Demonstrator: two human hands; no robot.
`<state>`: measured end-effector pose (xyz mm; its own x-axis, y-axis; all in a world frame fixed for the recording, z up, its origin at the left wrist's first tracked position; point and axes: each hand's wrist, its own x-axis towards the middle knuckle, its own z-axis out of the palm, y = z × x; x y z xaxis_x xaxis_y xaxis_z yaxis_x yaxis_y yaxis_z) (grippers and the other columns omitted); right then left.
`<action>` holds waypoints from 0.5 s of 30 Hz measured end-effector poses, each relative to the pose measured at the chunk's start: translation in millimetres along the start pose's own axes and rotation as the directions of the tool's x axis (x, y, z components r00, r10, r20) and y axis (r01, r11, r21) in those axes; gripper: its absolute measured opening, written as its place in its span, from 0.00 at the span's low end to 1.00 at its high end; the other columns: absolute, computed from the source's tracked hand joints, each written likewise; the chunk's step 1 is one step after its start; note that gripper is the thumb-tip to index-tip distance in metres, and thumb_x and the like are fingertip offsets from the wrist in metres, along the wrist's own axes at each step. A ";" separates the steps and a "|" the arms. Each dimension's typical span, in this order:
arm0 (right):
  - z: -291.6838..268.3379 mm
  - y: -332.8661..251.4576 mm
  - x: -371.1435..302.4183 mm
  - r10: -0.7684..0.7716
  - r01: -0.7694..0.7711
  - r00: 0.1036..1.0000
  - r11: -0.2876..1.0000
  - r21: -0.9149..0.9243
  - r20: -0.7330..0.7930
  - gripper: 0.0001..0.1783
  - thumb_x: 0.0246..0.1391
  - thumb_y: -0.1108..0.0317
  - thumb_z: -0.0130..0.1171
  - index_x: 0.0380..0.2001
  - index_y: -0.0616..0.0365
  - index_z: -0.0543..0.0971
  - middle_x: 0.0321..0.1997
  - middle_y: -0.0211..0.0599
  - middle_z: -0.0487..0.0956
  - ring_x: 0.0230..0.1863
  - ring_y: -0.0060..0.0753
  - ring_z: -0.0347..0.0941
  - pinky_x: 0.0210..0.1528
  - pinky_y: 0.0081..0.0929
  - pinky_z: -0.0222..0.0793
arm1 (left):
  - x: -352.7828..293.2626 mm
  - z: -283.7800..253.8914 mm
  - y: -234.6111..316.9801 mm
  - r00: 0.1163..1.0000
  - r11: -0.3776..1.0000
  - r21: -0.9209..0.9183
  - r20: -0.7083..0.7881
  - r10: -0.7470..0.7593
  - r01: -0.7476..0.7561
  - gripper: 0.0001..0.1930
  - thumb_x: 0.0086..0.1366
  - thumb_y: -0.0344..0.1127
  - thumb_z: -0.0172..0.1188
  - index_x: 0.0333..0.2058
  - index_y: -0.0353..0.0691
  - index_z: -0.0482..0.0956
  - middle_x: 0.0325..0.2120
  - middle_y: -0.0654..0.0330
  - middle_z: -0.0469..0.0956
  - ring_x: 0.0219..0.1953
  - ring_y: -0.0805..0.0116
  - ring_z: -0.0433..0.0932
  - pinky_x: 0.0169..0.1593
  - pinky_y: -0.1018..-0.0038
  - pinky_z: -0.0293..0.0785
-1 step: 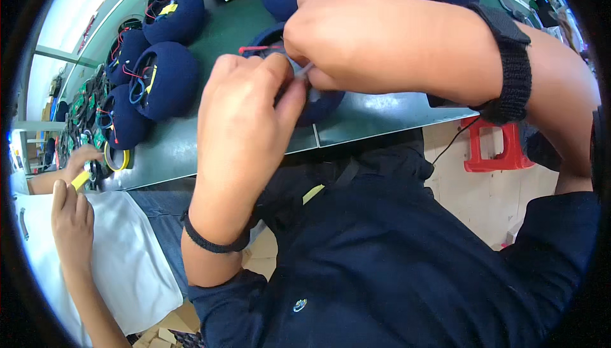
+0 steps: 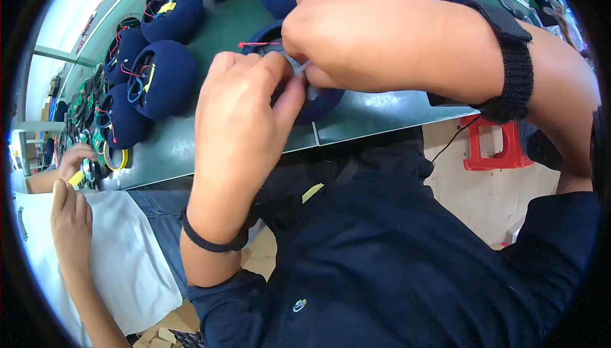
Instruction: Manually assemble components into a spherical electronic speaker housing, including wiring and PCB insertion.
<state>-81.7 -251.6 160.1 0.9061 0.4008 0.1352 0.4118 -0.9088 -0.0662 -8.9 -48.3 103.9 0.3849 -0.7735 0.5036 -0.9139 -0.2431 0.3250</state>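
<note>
My left hand [image 2: 245, 109] and my right hand [image 2: 337, 36] meet over a dark blue, fabric-covered round piece [image 2: 323, 107] on the green table. Both are closed, thumbs and fingers pinching a thin pale grey strip [image 2: 301, 68] between them. The strip's ends vanish behind my fingers, so I cannot tell its kind. A red wire [image 2: 258, 44] sticks out to the left from the round piece, above my left knuckles. Most of the round piece's inside is covered by my hands.
Several similar navy round pieces [image 2: 167, 81] with red and blue wires stand at the left; more line the far edge. A yellow tape roll [image 2: 116, 157] lies near a co-worker's hand [image 2: 71, 221] holding yellow tape. A red stool [image 2: 496, 147] stands on the floor at right.
</note>
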 end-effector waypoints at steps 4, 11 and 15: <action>-12.9 0.1 9.6 0.074 -0.098 0.962 0.992 0.078 0.261 0.12 0.53 0.67 0.73 0.37 0.63 0.89 0.41 0.57 0.89 0.50 0.60 0.88 0.50 0.51 0.83 | -0.6 -1.3 -5.5 0.998 0.997 -0.061 -0.028 -0.051 0.049 0.08 0.61 0.33 0.73 0.38 0.39 0.89 0.30 0.56 0.86 0.39 0.50 0.81 0.46 0.57 0.80; -32.6 -15.6 3.8 0.009 -0.037 0.980 0.990 0.138 0.198 0.13 0.53 0.67 0.72 0.37 0.67 0.88 0.37 0.59 0.88 0.43 0.64 0.88 0.46 0.51 0.84 | 14.8 -15.4 -6.3 0.989 1.000 0.013 0.145 -0.015 0.014 0.10 0.66 0.38 0.70 0.42 0.43 0.92 0.31 0.52 0.87 0.40 0.48 0.85 0.46 0.55 0.82; -37.3 -12.2 20.9 0.122 -0.187 0.911 0.974 0.131 0.393 0.14 0.52 0.66 0.74 0.35 0.68 0.89 0.36 0.59 0.88 0.43 0.63 0.88 0.45 0.51 0.84 | 18.1 -16.4 -6.0 0.983 0.998 0.058 0.182 0.016 -0.027 0.09 0.67 0.38 0.70 0.42 0.42 0.91 0.32 0.49 0.87 0.40 0.46 0.86 0.46 0.53 0.82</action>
<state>-71.4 -236.4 200.6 0.9140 0.2996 -0.2734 0.2441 -0.9447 -0.2191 5.7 -51.3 124.2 0.3404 -0.8709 0.3545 -0.9299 -0.2560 0.2639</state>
